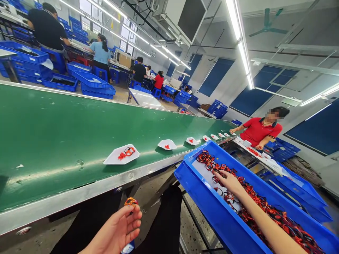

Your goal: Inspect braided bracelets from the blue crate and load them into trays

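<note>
My left hand (119, 225) is closed in front of the belt's near edge, its thumb and forefinger pinching a small coiled wire (131, 201) in red, orange and black. Over the blue bin (212, 211) at the right, my right hand (230, 182) reaches down with its fingers stretched out, touching several similar coiled wires (270, 208) heaped inside. On the green belt the nearest white tray (111, 159) carries a red cluster (122, 155) and one coiled wire (129, 151). The tray behind it (172, 143) bears only a red cluster (167, 146).
A row of white trays runs along the green conveyor belt (66, 141) towards a person in red (261, 130) seated at a side table. The belt's metal rail (87, 193) lies before me. Stacked blue bins (96, 84) and other people fill the far side.
</note>
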Available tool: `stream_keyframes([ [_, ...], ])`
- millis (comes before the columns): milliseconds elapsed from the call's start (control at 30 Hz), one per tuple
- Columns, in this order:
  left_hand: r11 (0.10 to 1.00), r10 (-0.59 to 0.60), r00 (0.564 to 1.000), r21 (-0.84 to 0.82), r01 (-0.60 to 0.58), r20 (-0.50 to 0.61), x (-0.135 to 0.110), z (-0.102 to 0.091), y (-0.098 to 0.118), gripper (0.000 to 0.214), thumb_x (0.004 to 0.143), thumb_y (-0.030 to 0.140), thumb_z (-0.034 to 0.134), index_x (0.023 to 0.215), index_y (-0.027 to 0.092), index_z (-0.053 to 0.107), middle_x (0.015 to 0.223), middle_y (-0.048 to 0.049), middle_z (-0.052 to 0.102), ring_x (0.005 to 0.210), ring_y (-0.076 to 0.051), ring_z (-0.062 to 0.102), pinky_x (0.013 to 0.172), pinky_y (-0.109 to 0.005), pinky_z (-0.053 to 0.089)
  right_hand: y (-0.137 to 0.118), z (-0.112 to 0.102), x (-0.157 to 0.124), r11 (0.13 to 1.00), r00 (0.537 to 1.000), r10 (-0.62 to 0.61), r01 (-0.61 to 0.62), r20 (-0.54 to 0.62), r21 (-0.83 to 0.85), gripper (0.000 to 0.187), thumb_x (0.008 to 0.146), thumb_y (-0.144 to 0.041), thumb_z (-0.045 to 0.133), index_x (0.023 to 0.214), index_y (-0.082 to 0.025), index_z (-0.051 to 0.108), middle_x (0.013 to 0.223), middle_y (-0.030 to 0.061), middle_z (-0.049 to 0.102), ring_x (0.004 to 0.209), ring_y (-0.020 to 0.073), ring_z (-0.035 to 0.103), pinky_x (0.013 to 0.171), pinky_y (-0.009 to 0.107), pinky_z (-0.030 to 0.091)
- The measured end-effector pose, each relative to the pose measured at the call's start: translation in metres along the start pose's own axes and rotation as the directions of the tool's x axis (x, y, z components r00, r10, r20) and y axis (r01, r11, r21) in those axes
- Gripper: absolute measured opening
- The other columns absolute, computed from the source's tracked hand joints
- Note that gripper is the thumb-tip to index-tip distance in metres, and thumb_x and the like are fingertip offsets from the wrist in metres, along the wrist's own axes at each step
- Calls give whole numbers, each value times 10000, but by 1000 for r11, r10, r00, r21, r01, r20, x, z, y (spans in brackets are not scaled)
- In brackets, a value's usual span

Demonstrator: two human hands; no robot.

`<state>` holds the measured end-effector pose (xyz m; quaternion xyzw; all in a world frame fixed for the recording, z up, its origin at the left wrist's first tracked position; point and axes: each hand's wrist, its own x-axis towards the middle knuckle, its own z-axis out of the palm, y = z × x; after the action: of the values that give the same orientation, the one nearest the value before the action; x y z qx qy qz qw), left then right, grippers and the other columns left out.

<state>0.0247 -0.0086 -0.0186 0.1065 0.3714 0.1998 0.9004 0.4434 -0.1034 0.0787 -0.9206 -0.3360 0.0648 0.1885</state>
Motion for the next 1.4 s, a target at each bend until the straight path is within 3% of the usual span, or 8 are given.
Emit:
stream_keyframes([
  [300,1000,-13,998,8,13,61,-2,-1,9,80,741,200,667,796,149,640,781,-36,642,643,-135,609,596,-241,497,-39,-23,-25,914,997,52,-73,63,399,609,780,-593,421,1168,-150,576,946,137,667,647,180,602,449,234,404],
  [433,999,40,984,9,-42,173,-9,26,22,133,784,261,616,873,166,642,928,-75,668,845,-197,642,731,-306,519,-107,-30,-59,794,973,-199,90,117,601,548,802,-587,446,1140,-176,574,925,104,666,645,167,593,411,202,352],
  [533,992,119,935,-71,-101,334,-14,56,34,277,833,362,544,1016,169,625,1171,-114,617,1105,-260,555,905,-405,465,-173,-8,-98,695,870,-492,365,40,620,403,819,-484,504,1093,-204,599,835,47,655,591,150,548,462,230,398],
  [700,933,257,891,-338,-128,373,-7,77,55,268,875,358,474,913,164,654,915,-65,696,824,-200,652,740,-334,524,-244,75,-144,474,518,-838,847,-171,239,385,777,-353,568,1143,-234,565,1045,65,621,931,229,553,820,341,427],
  [967,824,408,897,-492,-281,171,12,52,85,245,858,255,490,682,158,630,590,-6,656,518,-127,601,549,-232,505,-268,131,-145,398,406,-907,913,-108,95,475,768,-367,590,1213,-226,500,1082,75,578,1022,242,490,991,425,297],
  [1100,840,382,904,-480,-253,193,14,51,90,196,833,274,521,766,141,649,683,-44,693,576,-170,635,576,-286,531,-268,125,-143,385,409,-906,903,-108,191,612,721,-335,651,1288,-216,450,1177,91,549,1102,252,462,1066,470,199],
  [1200,852,366,906,-468,-235,211,14,50,89,206,827,283,522,863,134,660,762,-72,705,656,-206,659,661,-366,552,-267,122,-143,404,527,-837,779,-151,479,554,788,-289,585,1313,-208,427,1235,96,529,1142,235,463,1051,451,263],
  [1400,850,355,924,-460,-257,140,4,40,82,219,805,271,555,962,150,649,941,-100,707,854,-269,667,838,-539,501,-262,114,-142,43,834,-540,-104,111,994,421,838,-252,573,1250,-217,495,1147,63,618,1006,154,595,888,303,470],
])
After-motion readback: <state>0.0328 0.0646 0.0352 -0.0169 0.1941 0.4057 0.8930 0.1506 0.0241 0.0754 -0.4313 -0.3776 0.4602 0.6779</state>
